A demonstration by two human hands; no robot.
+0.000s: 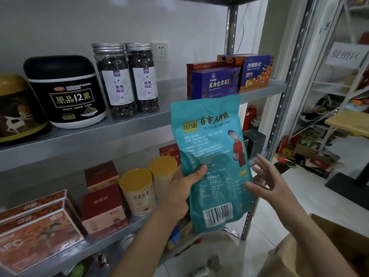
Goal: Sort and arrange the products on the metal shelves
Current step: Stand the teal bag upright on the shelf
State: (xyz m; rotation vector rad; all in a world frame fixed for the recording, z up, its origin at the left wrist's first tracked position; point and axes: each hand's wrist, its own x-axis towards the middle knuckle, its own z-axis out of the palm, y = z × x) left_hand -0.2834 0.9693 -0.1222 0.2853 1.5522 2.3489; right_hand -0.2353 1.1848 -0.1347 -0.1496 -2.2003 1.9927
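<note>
Head view: shelves (119, 134) mostly stocked; left hand (184, 188) grips teal pouch (211, 156), unplaced; right hand (267, 180) spread open beside it, apparently holding nothing.

the teal pouch (211, 156) carries "谷方八珍粉" in dark characters, with "gu fang ba zhen fen" beneath, a yellow badge reading "谷方韵" beside them and a barcode near its bottom edge; its fine print is too small to read. up and far left of the pouch, the black jar (67, 92) reads "原品12黑". between that jar and the pouch, 2 clear jars (119, 84) each show "黑果枸杞". just above the pouch, the purple box (214, 82) says "黑枸杞原浆". up and right of the pouch, the blue and orange box (255, 72) says "沙棘原浆" and "nfc". far right of the pouch, a paper sign (345, 53) reads "促销区". down and far left of the pouch, the orange box (38, 236) shows "nfc".
</note>
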